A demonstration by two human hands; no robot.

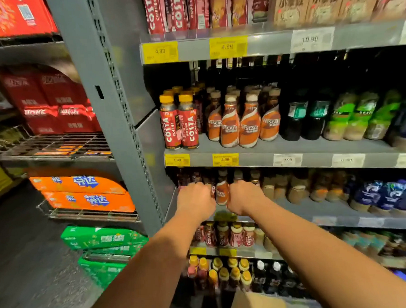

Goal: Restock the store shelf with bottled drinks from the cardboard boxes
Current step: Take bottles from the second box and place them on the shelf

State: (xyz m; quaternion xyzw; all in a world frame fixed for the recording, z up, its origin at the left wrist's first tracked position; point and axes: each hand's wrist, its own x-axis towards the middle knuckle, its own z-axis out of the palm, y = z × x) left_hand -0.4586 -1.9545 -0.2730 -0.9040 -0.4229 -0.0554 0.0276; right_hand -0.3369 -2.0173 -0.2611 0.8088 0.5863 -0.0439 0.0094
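Head view: both hands reach into the third shelf (281, 209) — the left hand (194, 198) and right hand (244, 197) curl closed, though whether either grips something I cannot tell. Between them stands an upright Nescafé bottle (222, 192), at three o'clock from the left hand, nine from the right — about equally near. A cardboard box (257, 302) sits at six o'clock.

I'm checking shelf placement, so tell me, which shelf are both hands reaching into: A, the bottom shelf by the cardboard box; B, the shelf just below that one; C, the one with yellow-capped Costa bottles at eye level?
B: the left hand and right hand flank an orange Nescafe bottle just under the shelf of yellow-capped Costa bottles.
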